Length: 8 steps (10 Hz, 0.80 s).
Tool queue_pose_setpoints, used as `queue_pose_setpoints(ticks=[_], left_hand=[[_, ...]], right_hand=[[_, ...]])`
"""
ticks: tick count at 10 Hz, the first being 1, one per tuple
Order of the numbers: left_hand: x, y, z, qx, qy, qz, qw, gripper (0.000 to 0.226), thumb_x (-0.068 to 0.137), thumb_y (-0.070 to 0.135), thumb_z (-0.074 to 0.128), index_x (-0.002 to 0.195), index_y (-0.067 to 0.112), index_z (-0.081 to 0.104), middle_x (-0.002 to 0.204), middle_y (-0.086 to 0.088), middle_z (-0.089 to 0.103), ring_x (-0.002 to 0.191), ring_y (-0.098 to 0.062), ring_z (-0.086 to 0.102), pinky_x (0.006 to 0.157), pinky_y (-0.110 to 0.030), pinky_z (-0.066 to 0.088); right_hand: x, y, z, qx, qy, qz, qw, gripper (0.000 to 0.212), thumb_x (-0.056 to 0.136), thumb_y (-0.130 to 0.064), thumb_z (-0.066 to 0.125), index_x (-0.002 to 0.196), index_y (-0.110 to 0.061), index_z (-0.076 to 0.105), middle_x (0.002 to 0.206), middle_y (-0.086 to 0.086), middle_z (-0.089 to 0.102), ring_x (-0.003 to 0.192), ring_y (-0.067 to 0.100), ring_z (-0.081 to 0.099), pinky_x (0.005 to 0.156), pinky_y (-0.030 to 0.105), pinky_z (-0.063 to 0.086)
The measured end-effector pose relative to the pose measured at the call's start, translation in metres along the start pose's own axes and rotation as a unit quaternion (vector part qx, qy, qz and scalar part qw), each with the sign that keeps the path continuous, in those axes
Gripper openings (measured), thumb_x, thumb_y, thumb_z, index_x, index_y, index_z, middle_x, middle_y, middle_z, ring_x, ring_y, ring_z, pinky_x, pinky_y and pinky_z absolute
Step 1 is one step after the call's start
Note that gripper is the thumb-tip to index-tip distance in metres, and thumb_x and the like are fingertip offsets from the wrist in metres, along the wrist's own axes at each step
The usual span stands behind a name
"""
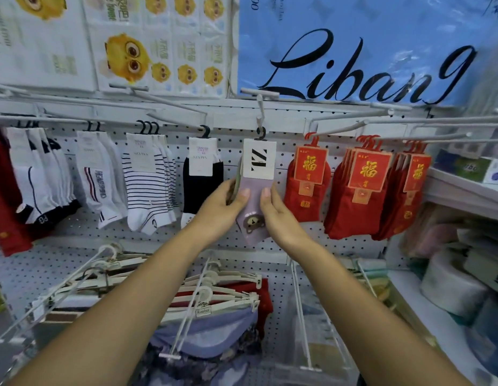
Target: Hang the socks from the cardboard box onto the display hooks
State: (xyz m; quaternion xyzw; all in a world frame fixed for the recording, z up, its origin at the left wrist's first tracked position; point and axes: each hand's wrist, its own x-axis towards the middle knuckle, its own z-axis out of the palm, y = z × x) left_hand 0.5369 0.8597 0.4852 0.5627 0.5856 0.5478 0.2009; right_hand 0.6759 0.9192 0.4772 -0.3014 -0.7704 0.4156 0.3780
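Note:
A pack of lilac socks [254, 196] with a bear face and a white "ZL" card hangs by its black hanger from a white display hook [260, 112] at the middle of the pegboard. My left hand [224, 208] grips the pack's left edge, thumb on the front, with more socks of the bundle behind its fingers. My right hand [278, 215] holds the right edge, thumb on the front. The cardboard box is out of view.
Left of the pack hang black socks [202, 188], striped socks [147, 188] and white socks [98, 179]. Red socks [307, 188] with gold characters hang on the right. Hangers with underwear [211, 310] fill lower hooks. Shelves with tissue rolls [451, 288] stand at right.

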Motion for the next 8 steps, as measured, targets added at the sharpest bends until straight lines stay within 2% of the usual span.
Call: queue_pose_setpoints(ticks=[1, 2, 3, 4, 5, 6, 7, 8], left_hand=[[-0.004, -0.001, 0.001, 0.043, -0.036, -0.01, 0.998, 0.032, 0.108, 0.034, 0.045, 0.139, 0.03, 0.054, 0.123, 0.012, 0.066, 0.114, -0.005, 0.061, 0.094, -0.019, 0.047], [-0.006, 0.0, -0.006, 0.047, -0.036, -0.029, 0.998, 0.032, 0.11, 0.034, 0.039, 0.134, 0.029, 0.06, 0.125, 0.005, 0.068, 0.118, -0.014, 0.062, 0.103, -0.03, 0.047], [-0.017, 0.001, -0.014, 0.078, 0.005, -0.025, 0.997, 0.032, 0.11, 0.029, 0.039, 0.126, 0.025, 0.067, 0.119, 0.005, 0.07, 0.114, -0.014, 0.062, 0.095, -0.025, 0.046], [-0.032, -0.002, -0.021, 0.088, 0.037, -0.03, 0.995, 0.03, 0.108, 0.027, 0.046, 0.127, 0.025, 0.069, 0.121, 0.009, 0.07, 0.117, -0.011, 0.062, 0.103, -0.033, 0.047], [-0.049, -0.006, -0.029, 0.092, 0.06, -0.036, 0.993, 0.03, 0.104, 0.027, 0.054, 0.131, 0.025, 0.067, 0.128, 0.01, 0.068, 0.121, -0.007, 0.06, 0.11, -0.035, 0.046], [-0.069, -0.002, -0.038, 0.094, 0.057, -0.027, 0.994, 0.03, 0.104, 0.026, 0.055, 0.131, 0.029, 0.066, 0.129, 0.017, 0.066, 0.122, 0.0, 0.058, 0.104, -0.023, 0.044], [-0.095, 0.007, -0.047, 0.075, 0.069, -0.01, 0.995, 0.024, 0.103, 0.024, 0.057, 0.121, 0.033, 0.069, 0.118, 0.021, 0.071, 0.111, 0.005, 0.063, 0.095, -0.017, 0.047], [-0.131, 0.016, -0.043, -0.006, 0.081, -0.044, 0.996, 0.017, 0.103, 0.02, 0.055, 0.106, 0.026, 0.071, 0.09, 0.011, 0.077, 0.071, -0.004, 0.068, 0.067, -0.018, 0.05]], right_hand=[[-0.005, 0.009, 0.005, -0.033, -0.029, -0.003, 0.999, 0.085, 0.085, -0.086, 0.019, 0.156, -0.045, -0.005, 0.168, -0.011, 0.011, 0.154, 0.015, 0.009, 0.125, 0.049, 0.014], [-0.014, 0.007, -0.001, -0.049, -0.038, 0.008, 0.998, 0.073, 0.099, -0.068, 0.019, 0.158, -0.036, -0.008, 0.168, -0.01, -0.003, 0.155, 0.013, -0.003, 0.127, 0.045, 0.005], [-0.022, 0.011, -0.007, -0.086, -0.026, -0.02, 0.996, 0.068, 0.103, -0.06, 0.022, 0.16, -0.03, -0.001, 0.168, -0.008, 0.002, 0.155, 0.011, -0.002, 0.127, 0.043, 0.006], [-0.026, 0.017, -0.005, -0.096, -0.022, -0.048, 0.994, 0.072, 0.096, -0.068, 0.033, 0.158, -0.039, 0.009, 0.165, -0.012, 0.021, 0.153, 0.009, 0.015, 0.124, 0.046, 0.02], [-0.033, 0.017, -0.004, -0.145, -0.007, -0.064, 0.987, 0.078, 0.097, -0.053, 0.051, 0.159, -0.034, 0.009, 0.164, -0.012, 0.024, 0.15, 0.008, 0.022, 0.122, 0.043, 0.027], [-0.049, 0.005, -0.003, -0.181, 0.014, -0.06, 0.982, 0.081, 0.099, -0.044, 0.054, 0.161, -0.027, 0.005, 0.166, -0.011, 0.015, 0.151, 0.006, 0.015, 0.124, 0.033, 0.02], [-0.08, -0.011, 0.006, -0.194, 0.053, -0.055, 0.978, 0.076, 0.101, -0.04, 0.053, 0.161, -0.025, 0.009, 0.165, -0.013, 0.016, 0.151, 0.006, 0.016, 0.121, 0.026, 0.02], [-0.128, -0.018, 0.028, -0.178, 0.136, -0.051, 0.973, 0.055, 0.1, -0.04, 0.054, 0.151, -0.027, 0.035, 0.153, -0.011, 0.041, 0.141, 0.007, 0.036, 0.114, 0.027, 0.034]])
